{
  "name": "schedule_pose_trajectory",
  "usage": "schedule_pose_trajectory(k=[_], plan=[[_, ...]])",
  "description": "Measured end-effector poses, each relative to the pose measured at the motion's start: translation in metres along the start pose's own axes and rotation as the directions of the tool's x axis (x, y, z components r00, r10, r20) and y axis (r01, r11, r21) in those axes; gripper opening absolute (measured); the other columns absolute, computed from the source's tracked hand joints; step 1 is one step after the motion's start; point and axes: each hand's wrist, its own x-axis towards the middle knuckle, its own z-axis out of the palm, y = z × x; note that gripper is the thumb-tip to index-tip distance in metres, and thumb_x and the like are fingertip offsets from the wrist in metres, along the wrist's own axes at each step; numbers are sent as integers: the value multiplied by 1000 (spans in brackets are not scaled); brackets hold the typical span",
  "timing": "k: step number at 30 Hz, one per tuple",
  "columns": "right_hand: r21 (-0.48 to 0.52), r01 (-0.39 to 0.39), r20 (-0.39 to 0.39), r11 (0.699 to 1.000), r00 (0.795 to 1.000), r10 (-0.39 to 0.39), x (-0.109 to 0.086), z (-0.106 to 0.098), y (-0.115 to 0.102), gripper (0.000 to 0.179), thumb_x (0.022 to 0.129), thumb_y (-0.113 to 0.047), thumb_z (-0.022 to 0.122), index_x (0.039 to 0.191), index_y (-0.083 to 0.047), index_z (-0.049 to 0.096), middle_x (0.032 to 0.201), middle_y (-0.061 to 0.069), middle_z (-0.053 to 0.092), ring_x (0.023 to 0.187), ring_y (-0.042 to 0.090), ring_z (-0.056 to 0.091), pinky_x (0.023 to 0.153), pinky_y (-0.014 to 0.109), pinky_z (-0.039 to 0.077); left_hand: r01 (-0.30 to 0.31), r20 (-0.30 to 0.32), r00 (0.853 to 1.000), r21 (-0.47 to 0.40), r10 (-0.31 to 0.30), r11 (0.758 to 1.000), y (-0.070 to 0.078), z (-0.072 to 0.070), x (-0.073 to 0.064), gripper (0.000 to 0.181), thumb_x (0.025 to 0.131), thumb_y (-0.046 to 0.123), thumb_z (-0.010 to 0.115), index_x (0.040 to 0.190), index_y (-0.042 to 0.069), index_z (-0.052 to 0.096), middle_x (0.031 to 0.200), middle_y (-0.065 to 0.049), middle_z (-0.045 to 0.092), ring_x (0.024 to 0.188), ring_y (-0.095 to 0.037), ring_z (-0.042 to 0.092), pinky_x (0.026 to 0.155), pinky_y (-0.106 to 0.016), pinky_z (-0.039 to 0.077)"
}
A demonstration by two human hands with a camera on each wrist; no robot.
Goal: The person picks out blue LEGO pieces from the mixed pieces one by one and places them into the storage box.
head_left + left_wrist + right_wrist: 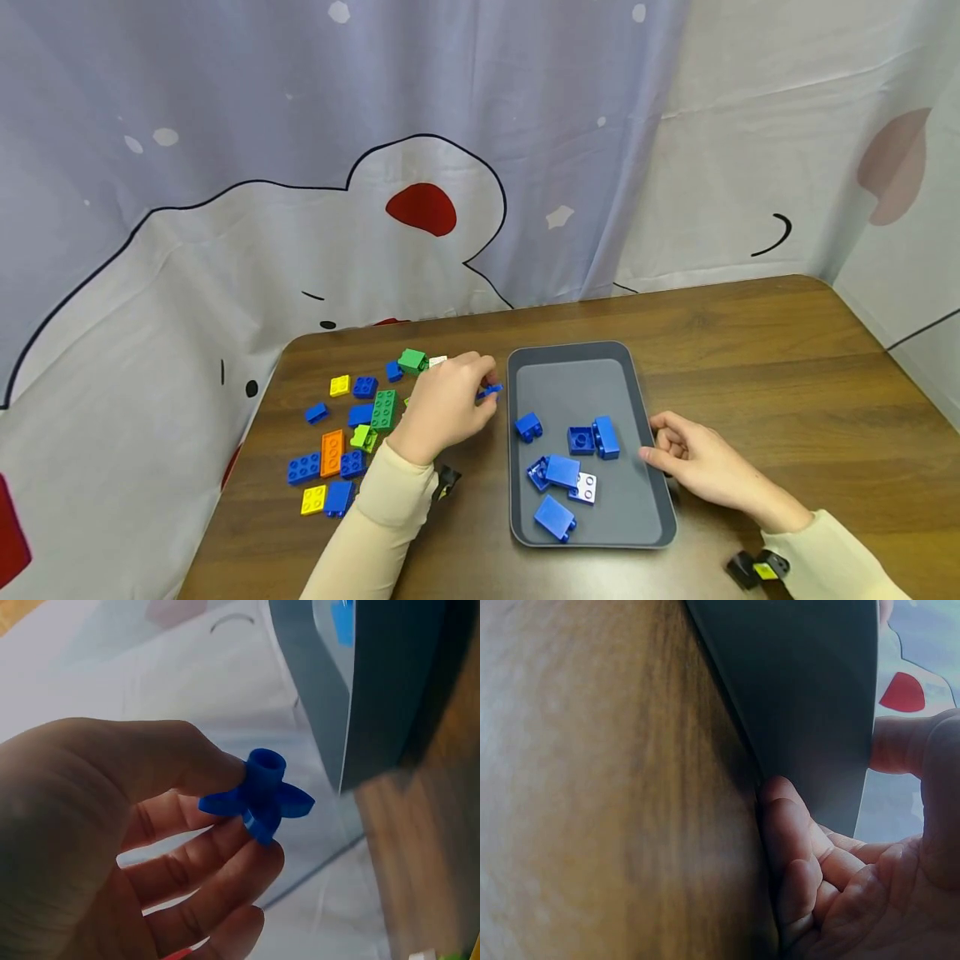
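Observation:
My left hand [447, 403] is just left of the grey tray [577, 379], pinching a small blue flower-shaped toy piece [262, 796] between thumb and fingers. In the left wrist view this piece has a round hollow stub and pointed petals. On the tray's right side, my right hand [701, 463] grips the edge, its thumb [896, 745] over the rim and its curled fingers [787, 832] against the outer wall. Several blue bricks [555, 518] lie in the tray's middle and near part, along with a blue-and-white brick [584, 489].
Left of the tray, loose bricks are spread on the wooden table [780, 375], among them an orange brick [332, 453], a long green brick [384, 411] and a yellow brick [313, 500]. My left forearm passes close beside them. A patterned curtain [555, 150] hangs behind the table.

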Motion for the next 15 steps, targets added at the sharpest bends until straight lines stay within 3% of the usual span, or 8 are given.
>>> schedule_pose_trajectory(k=[7,15], plan=[[-7,1,-1,1000,1000,-1,1,0,0,44,97,-30,72,123,4,60,74,-7,53,64,2,49,66,21,42,-88,42,995,-34,90,996,26,7,1,11,89,23,78,96,18,72,90,5,70,70,-6,62,61,-21,54],[-8,1,1,1000,1000,-1,0,0,-1,44,98,-30,71,124,4,60,74,-7,53,65,2,49,66,21,42,-143,90,985,-70,149,987,44,15,0,11,91,24,77,99,18,72,91,5,68,70,-6,59,64,-19,54]])
